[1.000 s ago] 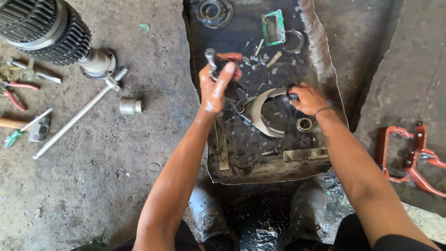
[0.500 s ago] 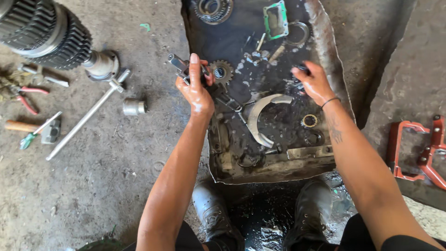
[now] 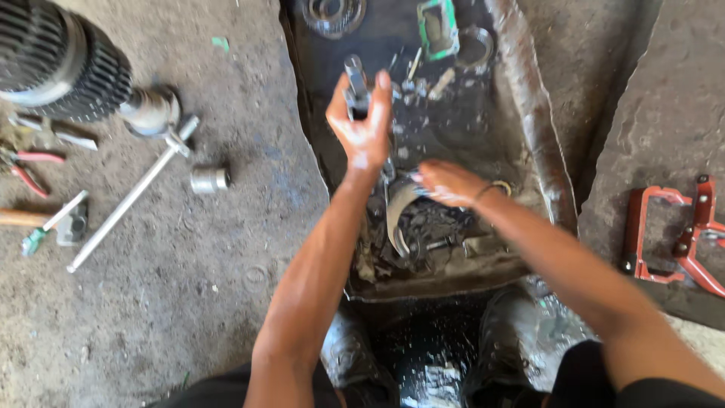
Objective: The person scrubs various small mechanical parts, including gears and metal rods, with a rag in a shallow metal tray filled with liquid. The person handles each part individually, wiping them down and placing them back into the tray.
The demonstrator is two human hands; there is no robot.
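My left hand (image 3: 364,125) is raised over a dark oily metal tray (image 3: 533,128) and grips a short grey metal shaft (image 3: 355,85) that sticks up past my fingers. My right hand (image 3: 445,183) is lower in the tray and blurred. Its fingers are closed on the upper end of a curved, crescent-shaped metal piece (image 3: 396,219). Small bolts and bits lie scattered in the tray around both hands. A thin band sits on my right wrist.
At the tray's far end are a green-edged part (image 3: 439,27), a bearing ring (image 3: 332,11) and a metal ring (image 3: 476,45). On the floor to the left are a finned motor (image 3: 57,64), a long bar wrench (image 3: 128,200), a socket (image 3: 209,180), red pliers (image 3: 29,170) and a hammer (image 3: 41,219). A red metal frame (image 3: 672,230) lies at the right. My boots (image 3: 355,355) are below.
My left hand has lifted the shaft up and further into the tray. My right hand has come from the tray's right side down to the curved piece.
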